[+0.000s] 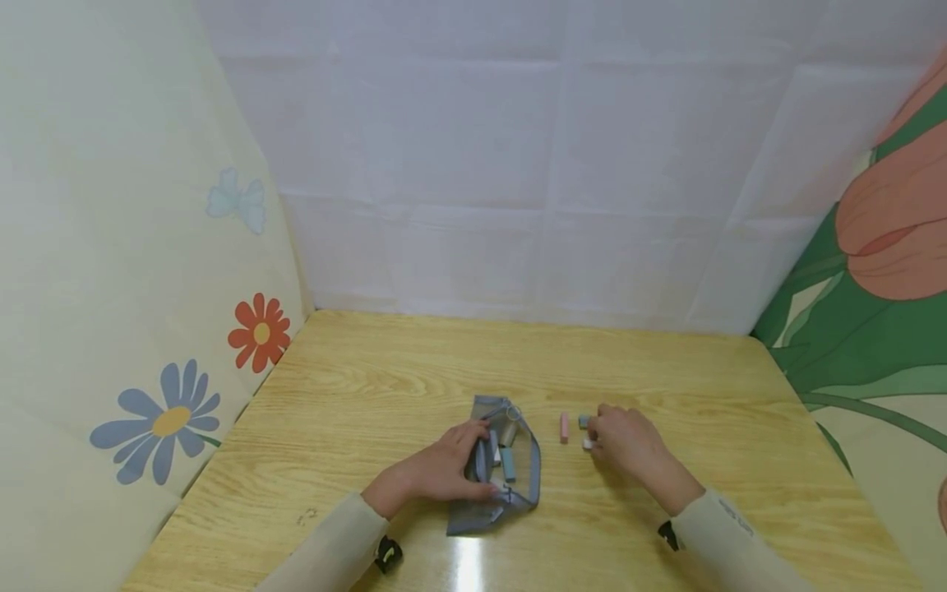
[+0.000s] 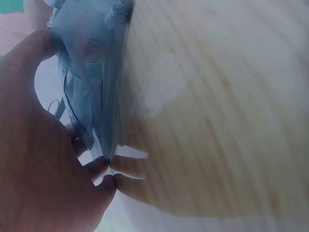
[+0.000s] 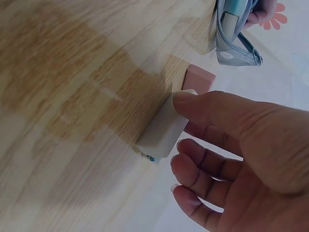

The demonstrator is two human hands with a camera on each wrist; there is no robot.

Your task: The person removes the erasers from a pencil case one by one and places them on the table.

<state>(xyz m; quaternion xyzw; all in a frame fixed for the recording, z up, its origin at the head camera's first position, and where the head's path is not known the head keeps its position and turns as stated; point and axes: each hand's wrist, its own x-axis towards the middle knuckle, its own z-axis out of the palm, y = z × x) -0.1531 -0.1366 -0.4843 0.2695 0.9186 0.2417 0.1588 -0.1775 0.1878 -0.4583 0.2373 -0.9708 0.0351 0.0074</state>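
A grey-blue mesh zip pouch [image 1: 534, 477] lies with its mouth spread on the table. My left hand [image 1: 450, 467] grips its left side, with the thumb at the near edge and fingers at the far edge; the left wrist view shows the thumb against the mesh [image 2: 84, 29]. Inside are several small blocks, among them a teal one [image 1: 508, 465]. To the right, my right hand [image 1: 627, 440] pinches a white eraser [image 3: 164, 125] between thumb and index finger, the other fingers loosely bent. A pink eraser [image 1: 564, 429] and a teal block [image 1: 584, 421] lie beside that hand.
The wood-grain table [image 1: 399, 370] carries a bright light reflection near its front. A white sheet [image 1: 459, 164] hangs behind it. Flower-printed cloths stand at the left [image 1: 155, 312] and right [image 1: 888, 353] edges. A ring [image 1: 514, 412] shows at the pouch's far corner.
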